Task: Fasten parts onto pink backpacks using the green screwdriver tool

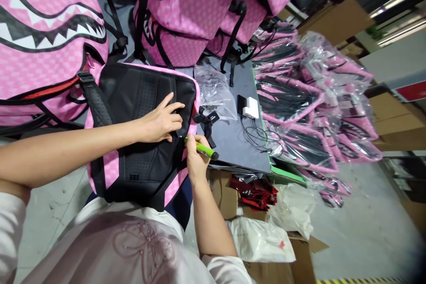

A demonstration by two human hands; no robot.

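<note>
A pink backpack with a black padded back panel (140, 111) lies face down in front of me. My left hand (163, 120) rests on the panel near its right edge, fingers bent and pressing the fabric. My right hand (195, 157) is closed around a green pen-shaped tool (203, 150), whose tip touches the bag's edge just below my left fingers. A black strap buckle (206, 120) sticks out from the bag beside both hands.
Pink shark-mouth backpacks (46, 40) are piled at the left and back. Bagged pink pieces (299, 106) are stacked at the right of the grey table (233, 142). A white charger (250, 108) with a cord lies there. Cardboard boxes (226, 195) stand below.
</note>
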